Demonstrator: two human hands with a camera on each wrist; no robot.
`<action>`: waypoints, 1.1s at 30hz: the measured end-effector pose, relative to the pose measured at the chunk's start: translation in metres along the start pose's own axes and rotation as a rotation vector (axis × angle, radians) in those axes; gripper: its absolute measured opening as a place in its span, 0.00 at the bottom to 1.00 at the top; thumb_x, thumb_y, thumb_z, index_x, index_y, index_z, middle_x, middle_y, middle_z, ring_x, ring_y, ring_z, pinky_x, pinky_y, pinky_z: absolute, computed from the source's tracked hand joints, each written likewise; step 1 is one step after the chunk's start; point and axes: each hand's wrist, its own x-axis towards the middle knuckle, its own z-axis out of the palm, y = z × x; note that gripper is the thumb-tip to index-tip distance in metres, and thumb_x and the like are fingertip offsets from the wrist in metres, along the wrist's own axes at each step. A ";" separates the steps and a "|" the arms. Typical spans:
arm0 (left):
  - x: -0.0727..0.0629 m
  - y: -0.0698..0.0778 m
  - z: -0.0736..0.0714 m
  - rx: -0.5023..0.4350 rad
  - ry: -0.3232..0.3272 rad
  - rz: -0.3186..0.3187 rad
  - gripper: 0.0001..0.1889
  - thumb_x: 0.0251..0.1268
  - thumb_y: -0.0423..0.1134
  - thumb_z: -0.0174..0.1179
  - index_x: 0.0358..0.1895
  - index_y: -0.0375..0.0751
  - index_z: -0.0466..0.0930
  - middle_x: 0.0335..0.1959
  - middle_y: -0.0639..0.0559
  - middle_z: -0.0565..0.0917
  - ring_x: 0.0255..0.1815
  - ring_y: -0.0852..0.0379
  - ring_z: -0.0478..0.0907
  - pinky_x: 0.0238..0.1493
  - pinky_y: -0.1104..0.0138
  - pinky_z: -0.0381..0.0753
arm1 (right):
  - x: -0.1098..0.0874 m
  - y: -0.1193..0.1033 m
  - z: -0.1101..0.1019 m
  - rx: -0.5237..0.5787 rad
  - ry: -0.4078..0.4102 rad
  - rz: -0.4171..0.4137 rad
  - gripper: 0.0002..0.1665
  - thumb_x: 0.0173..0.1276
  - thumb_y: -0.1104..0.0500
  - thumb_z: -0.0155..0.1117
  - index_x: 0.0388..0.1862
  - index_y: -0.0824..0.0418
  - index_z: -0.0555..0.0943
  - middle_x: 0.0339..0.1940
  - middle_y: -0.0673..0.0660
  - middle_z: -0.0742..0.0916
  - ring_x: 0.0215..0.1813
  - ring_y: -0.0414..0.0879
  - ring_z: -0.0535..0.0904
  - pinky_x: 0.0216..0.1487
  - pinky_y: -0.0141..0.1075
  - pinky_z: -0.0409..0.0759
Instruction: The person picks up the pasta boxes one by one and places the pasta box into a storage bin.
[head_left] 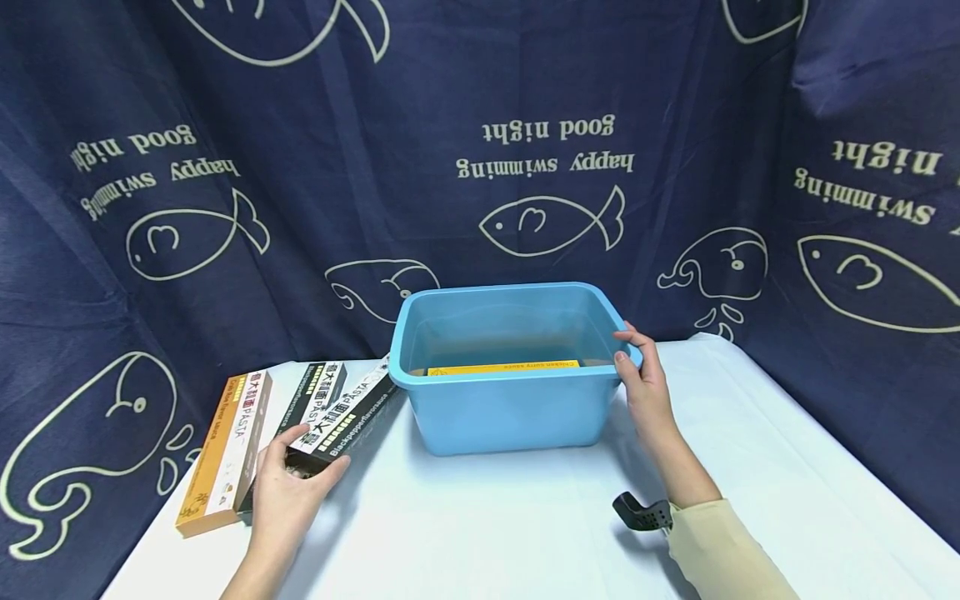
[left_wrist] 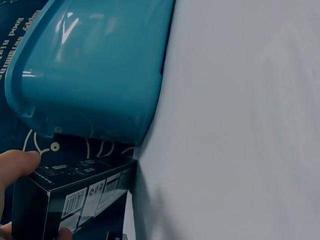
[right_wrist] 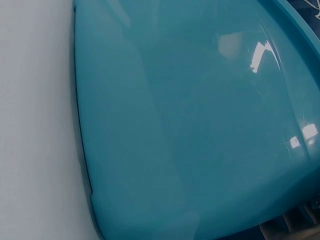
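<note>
A black and white pasta box point(head_left: 347, 417) is gripped at its near end by my left hand point(head_left: 288, 496). Thumb and fingers lie on either side of that end, and the box slants up toward the bin's left side. In the left wrist view, the black box point(left_wrist: 75, 200) shows a barcode on one face. My right hand point(head_left: 647, 385) holds the right rim of the blue plastic bin point(head_left: 513, 417), its thumb over the edge. Inside the bin, a yellow box point(head_left: 502, 368) labelled chicken curry sauce shows its upper edge. Blue bin wall point(right_wrist: 190, 125) fills most of the right wrist view.
On the left of the white tabletop point(head_left: 495, 533), an orange and white pasta box point(head_left: 225, 450) lies beside another black pasta box point(head_left: 303, 387), partly covered by the held one. A dark blue curtain point(head_left: 420, 167) with fish drawings hangs behind. A black strap piece point(head_left: 641, 511) sits by the right wrist.
</note>
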 end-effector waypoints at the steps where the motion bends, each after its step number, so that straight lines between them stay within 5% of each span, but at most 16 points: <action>1: 0.000 0.000 0.000 0.004 -0.010 -0.004 0.41 0.49 0.40 0.78 0.69 0.46 0.69 0.63 0.37 0.68 0.49 0.50 0.67 0.40 0.76 0.65 | 0.000 0.000 0.000 -0.001 -0.001 0.001 0.22 0.78 0.58 0.46 0.67 0.64 0.65 0.83 0.53 0.59 0.84 0.54 0.48 0.79 0.60 0.50; 9: 0.001 0.000 -0.001 -0.033 -0.049 -0.021 0.43 0.51 0.35 0.76 0.72 0.47 0.64 0.65 0.40 0.68 0.50 0.62 0.72 0.37 0.86 0.71 | -0.001 0.000 0.001 0.005 -0.007 0.000 0.22 0.78 0.58 0.47 0.67 0.64 0.65 0.83 0.53 0.58 0.84 0.56 0.47 0.79 0.62 0.49; 14: 0.003 -0.003 0.001 -0.120 -0.031 0.005 0.44 0.52 0.27 0.72 0.73 0.45 0.60 0.67 0.39 0.69 0.45 0.80 0.70 0.42 0.89 0.73 | -0.001 0.000 0.000 0.002 -0.007 0.003 0.22 0.79 0.58 0.47 0.68 0.64 0.65 0.83 0.54 0.57 0.84 0.56 0.47 0.79 0.63 0.50; 19: 0.004 -0.006 0.002 -0.232 0.003 0.020 0.41 0.54 0.23 0.68 0.72 0.42 0.61 0.63 0.39 0.71 0.42 0.84 0.72 0.41 0.88 0.75 | -0.001 -0.001 0.001 -0.003 -0.001 -0.001 0.22 0.78 0.58 0.47 0.67 0.63 0.65 0.83 0.53 0.58 0.84 0.56 0.47 0.79 0.63 0.49; 25: 0.006 -0.006 0.001 -0.331 -0.017 -0.069 0.37 0.58 0.23 0.65 0.71 0.46 0.62 0.63 0.53 0.67 0.43 0.86 0.75 0.42 0.85 0.79 | -0.001 -0.003 0.002 0.022 -0.002 -0.010 0.21 0.79 0.59 0.46 0.67 0.64 0.65 0.83 0.54 0.58 0.84 0.56 0.47 0.80 0.61 0.49; 33: 0.008 -0.006 0.000 -0.348 -0.036 -0.158 0.38 0.56 0.34 0.74 0.69 0.47 0.65 0.65 0.53 0.68 0.39 0.87 0.76 0.38 0.85 0.79 | -0.002 -0.004 0.002 0.031 0.004 -0.012 0.21 0.79 0.60 0.46 0.67 0.65 0.65 0.83 0.55 0.58 0.84 0.55 0.48 0.80 0.60 0.50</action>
